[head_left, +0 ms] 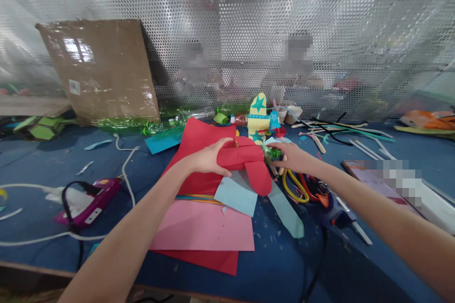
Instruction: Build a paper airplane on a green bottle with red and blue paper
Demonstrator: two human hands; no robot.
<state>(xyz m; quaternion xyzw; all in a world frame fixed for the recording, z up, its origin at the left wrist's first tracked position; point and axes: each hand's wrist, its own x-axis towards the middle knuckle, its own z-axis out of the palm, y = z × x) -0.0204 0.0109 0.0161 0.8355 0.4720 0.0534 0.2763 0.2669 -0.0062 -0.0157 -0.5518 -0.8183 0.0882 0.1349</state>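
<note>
**Red sleeve on, green neck bare**

Your left hand [209,158] is wrapped round the red sleeve [245,155] on the bottle [267,152], held above the papers at the middle of the table [270,265]. Your right hand [295,157] has its fingers about the green neck end; I cannot tell whether they grip it.

As far as shows, the sleeve is in place with flaps [259,179] standing out; the neck is what remains uncovered. Whether the flaps are fixed fast is unclear (your left fingers hide part of the sleeve).

Counted: one bottle in hand, two flaps visible, one pink sheet [206,227], one glue gun [336,213], one power strip [106,199], two cups [294,113].
</note>
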